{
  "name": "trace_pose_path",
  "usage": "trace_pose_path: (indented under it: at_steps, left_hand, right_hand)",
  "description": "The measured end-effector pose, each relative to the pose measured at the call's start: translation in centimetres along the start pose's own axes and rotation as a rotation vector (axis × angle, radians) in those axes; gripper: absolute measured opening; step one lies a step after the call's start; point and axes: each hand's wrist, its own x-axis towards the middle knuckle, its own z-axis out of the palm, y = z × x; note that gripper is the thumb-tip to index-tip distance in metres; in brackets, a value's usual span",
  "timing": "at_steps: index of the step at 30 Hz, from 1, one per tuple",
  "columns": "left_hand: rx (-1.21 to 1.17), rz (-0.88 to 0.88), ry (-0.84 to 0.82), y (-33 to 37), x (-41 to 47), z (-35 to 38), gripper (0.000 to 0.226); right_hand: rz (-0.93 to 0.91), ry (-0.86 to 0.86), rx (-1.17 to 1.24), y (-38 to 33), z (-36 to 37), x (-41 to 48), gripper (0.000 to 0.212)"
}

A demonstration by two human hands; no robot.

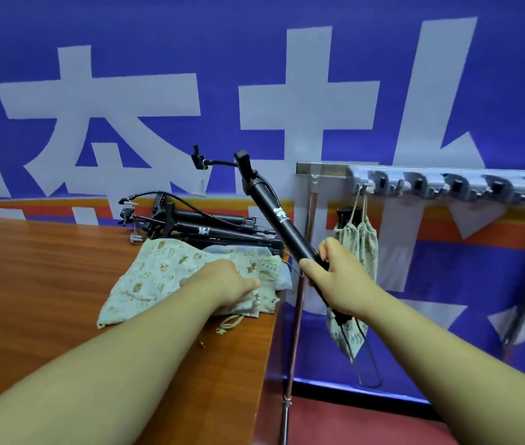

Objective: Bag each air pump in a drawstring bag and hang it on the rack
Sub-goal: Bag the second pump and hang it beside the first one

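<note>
My right hand [335, 271] grips a black air pump [274, 210] near its lower end; the pump tilts up to the left over the table's right edge, its hose curling at the top. My left hand [229, 281] rests flat on a pile of printed drawstring bags [158, 277] lying on the wooden table [46, 284]. Several more black pumps [197, 226] lie heaped behind the bags. One bagged pump [359, 245] hangs by its cord from the leftmost hook of the grey rack [447, 184].
The rack stands on metal poles [296, 316] right of the table, against a blue wall banner. Its other hooks to the right hold nothing. A loose drawstring end [230, 322] lies near the table's edge. Red floor shows below.
</note>
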Motion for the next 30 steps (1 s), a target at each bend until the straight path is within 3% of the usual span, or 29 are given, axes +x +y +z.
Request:
trace_pose_path:
  at_steps: [4, 8, 16, 18, 21, 24, 30]
  left_hand:
    - [0.040, 0.001, -0.003, 0.7, 0.0, 0.3, 0.029]
    - [0.003, -0.001, 0.042, 0.7, 0.2, 0.5, 0.011]
    - [-0.282, 0.171, 0.147, -1.5, -1.5, -1.1, 0.002]
    - [-0.310, 0.233, 0.103, -2.5, -2.2, -1.5, 0.012]
    - [-0.174, 0.302, 0.028, -4.1, -2.2, -1.0, 0.025]
    - [-0.053, 0.312, 0.077, -4.7, -1.7, -0.2, 0.005]
    - [-0.461, 0.266, 0.175, -5.0, -1.7, -2.9, 0.006]
  right_hand:
    - [-0.013, -0.008, -0.005, 1.2, 0.3, -0.4, 0.037]
    - [-0.017, -0.002, 0.013, 1.8, 0.9, -0.6, 0.039]
    - [-0.009, -0.009, 0.079, 1.6, 3.1, -0.7, 0.049]
    - [-0.004, -0.015, 0.080, 1.0, 4.0, -0.7, 0.055]
    - [0.003, -0.022, 0.083, 0.2, 5.3, -0.5, 0.059]
    - [0.029, -0.008, 0.093, -0.3, 6.2, -0.4, 0.059]
    - [0.039, 0.033, 0.174, -0.5, 6.2, 0.2, 0.056]
